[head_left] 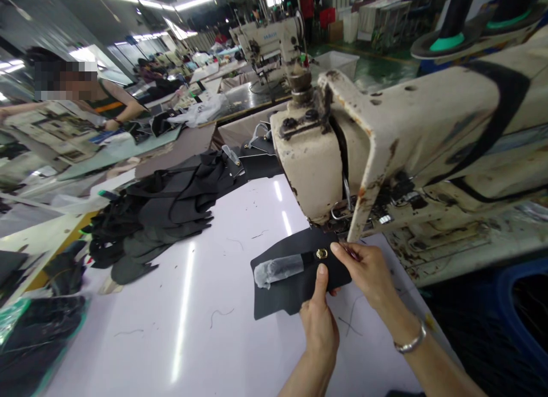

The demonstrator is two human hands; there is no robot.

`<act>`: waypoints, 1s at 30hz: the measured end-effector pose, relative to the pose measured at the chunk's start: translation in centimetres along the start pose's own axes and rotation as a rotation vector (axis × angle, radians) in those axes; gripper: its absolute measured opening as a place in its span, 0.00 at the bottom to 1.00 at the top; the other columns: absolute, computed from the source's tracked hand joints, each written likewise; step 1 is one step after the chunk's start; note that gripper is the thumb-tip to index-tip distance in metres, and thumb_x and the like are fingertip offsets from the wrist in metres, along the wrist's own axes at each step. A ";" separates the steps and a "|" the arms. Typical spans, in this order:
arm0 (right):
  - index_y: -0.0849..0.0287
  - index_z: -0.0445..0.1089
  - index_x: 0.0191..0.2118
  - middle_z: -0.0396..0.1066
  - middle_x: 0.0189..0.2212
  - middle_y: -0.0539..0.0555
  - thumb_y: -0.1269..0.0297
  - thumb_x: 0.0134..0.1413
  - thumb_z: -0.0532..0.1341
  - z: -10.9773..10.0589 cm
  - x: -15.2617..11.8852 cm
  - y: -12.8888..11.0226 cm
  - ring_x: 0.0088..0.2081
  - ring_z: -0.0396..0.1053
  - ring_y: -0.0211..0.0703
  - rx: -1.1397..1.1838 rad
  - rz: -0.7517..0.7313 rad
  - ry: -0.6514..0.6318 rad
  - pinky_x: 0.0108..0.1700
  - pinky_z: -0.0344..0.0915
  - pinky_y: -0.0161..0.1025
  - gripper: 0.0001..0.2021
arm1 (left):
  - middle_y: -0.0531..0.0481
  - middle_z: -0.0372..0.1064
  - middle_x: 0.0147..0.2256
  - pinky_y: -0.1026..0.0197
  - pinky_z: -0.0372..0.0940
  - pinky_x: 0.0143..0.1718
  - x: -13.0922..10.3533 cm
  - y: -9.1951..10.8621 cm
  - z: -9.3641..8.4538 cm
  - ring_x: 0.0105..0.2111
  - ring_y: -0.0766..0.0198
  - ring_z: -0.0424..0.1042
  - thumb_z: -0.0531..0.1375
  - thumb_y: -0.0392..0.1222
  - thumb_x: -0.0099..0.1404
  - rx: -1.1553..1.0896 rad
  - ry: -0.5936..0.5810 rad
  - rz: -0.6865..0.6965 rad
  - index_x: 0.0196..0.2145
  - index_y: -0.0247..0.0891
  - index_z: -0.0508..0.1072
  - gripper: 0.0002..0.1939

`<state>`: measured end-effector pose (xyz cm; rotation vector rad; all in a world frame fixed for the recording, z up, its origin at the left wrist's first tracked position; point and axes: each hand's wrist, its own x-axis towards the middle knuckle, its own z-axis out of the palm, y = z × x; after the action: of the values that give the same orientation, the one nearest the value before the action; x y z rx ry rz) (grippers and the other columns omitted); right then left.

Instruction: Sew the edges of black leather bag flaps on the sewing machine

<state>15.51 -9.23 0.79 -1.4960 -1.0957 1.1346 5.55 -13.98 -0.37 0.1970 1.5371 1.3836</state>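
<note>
A dark grey fabric panel [274, 300] is held in front of the sewing machine's head [308, 163]. On the panel lies a strap wrapped in clear plastic [280, 269], with a gold metal clasp [321, 253] at its right end. My left hand [320, 314] grips the lower edge, its thumb on top just below the clasp and its fingers mostly underneath. At the panel's right edge, my right hand [363, 268] pinches it, thumb and finger close to the clasp. A small dark reddish object shows near the right fingers; I cannot make out what it is.
A heap of dark fabric pieces [171, 208] covers the table's left side. Loose threads [221, 314] lie on the white tabletop [141, 351]. A plastic-wrapped bundle [38, 340] rests at the near left. A person [115, 97] sits beyond at another machine. Thread spools [447, 37] stand upper right.
</note>
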 end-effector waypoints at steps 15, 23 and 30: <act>0.59 0.69 0.21 0.66 0.21 0.49 0.49 0.48 0.71 0.6 1.5 0.9 0.26 0.59 0.40 0.195 0.079 0.102 0.30 0.56 0.37 0.20 | 0.51 0.68 0.21 0.58 0.59 0.30 -0.2 0.6 1.2 0.24 0.62 0.64 0.66 0.70 0.58 0.307 -0.047 -0.101 0.20 0.39 0.74 0.30; 0.57 0.64 0.17 0.57 0.17 0.46 0.48 0.47 0.70 -0.4 2.0 0.7 0.25 0.52 0.37 0.026 0.066 0.094 0.28 0.51 0.37 0.23 | 0.43 0.73 0.23 0.59 0.60 0.26 -3.1 8.4 -1.0 0.21 0.62 0.67 0.69 0.59 0.60 0.500 -1.052 0.082 0.25 0.39 0.83 0.20; 0.60 0.77 0.23 0.70 0.21 0.52 0.44 0.48 0.71 -0.9 1.9 1.5 0.27 0.64 0.44 -0.065 0.021 0.127 0.29 0.57 0.39 0.21 | 0.46 0.78 0.32 0.60 0.68 0.38 9.8 16.2 -0.1 0.33 0.60 0.74 0.65 0.47 0.64 0.742 -0.619 0.685 0.36 0.40 0.83 0.09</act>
<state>16.92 -7.73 -0.88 -1.6110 -1.0405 1.0120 -6.88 -2.03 7.36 1.5690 1.4100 0.9978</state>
